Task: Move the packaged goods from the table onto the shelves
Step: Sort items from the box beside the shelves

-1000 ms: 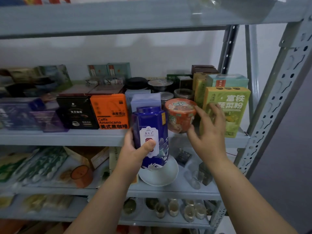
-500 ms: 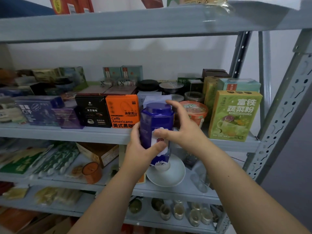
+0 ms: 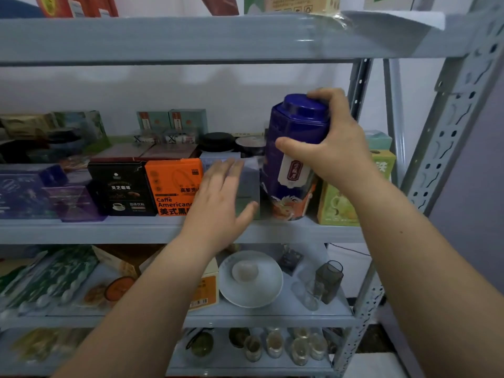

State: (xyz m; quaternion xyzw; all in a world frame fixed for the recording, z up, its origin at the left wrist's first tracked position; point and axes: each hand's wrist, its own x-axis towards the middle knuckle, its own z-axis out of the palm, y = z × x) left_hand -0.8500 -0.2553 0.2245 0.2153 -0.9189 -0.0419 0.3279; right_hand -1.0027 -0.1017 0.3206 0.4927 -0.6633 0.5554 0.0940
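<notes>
Since the earlier frame the blue tin (image 3: 293, 137) has gone up and to the right, from in front of the shelf edge into the bay, and the left hand (image 3: 215, 205) has come off it. The tin is now over the front of the middle shelf (image 3: 109, 230), tilted with its lid leaning right. Its base is down at board level, though whether it touches the board cannot be told. It sits in the gap between a pale lavender box (image 3: 246, 184) on its left and a green box (image 3: 336, 205) on its right, just beside both, with little spare room on either side. There is open room between the lid and the upper shelf (image 3: 191, 36). Dark-lidded jars (image 3: 218, 141) stand close behind, and the punched upright post (image 3: 450, 132) stands beyond the green box. The right hand (image 3: 335, 151) alone holds the tin high up, its fingers curled over the lid's rim and its thumb laid across the front above the white label. The left hand is spread flat with straight fingers, holding nothing. Its fingertips reach the blurred lavender box and overlap the right edge of an orange coffee box (image 3: 171, 186). On the shelf below lies a white saucer (image 3: 261, 293).
</notes>
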